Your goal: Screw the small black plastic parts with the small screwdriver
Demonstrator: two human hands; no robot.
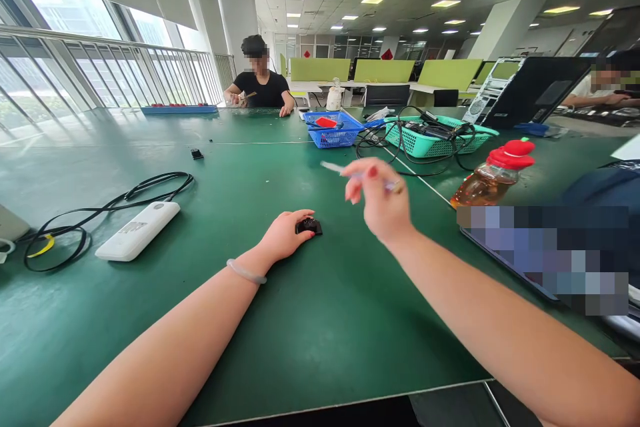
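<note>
Table mat (310, 347): looked smooth, faintly glossy
Black part (309, 227): looked shiny plastic
Thin tool (333, 167): seemed pale, translucent plastic

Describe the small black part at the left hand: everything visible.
The small black part is a squat, dark, plastic-looking block lying flat on the green table. The left hand grips its left side with its fingertips; fine detail is too small to tell. The right hand, holding a slim tool, is raised clear of it.

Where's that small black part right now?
The small black part sits near the middle of the green table in the head view, held by the left hand, just below-left of the raised right hand holding a thin tool.
</note>
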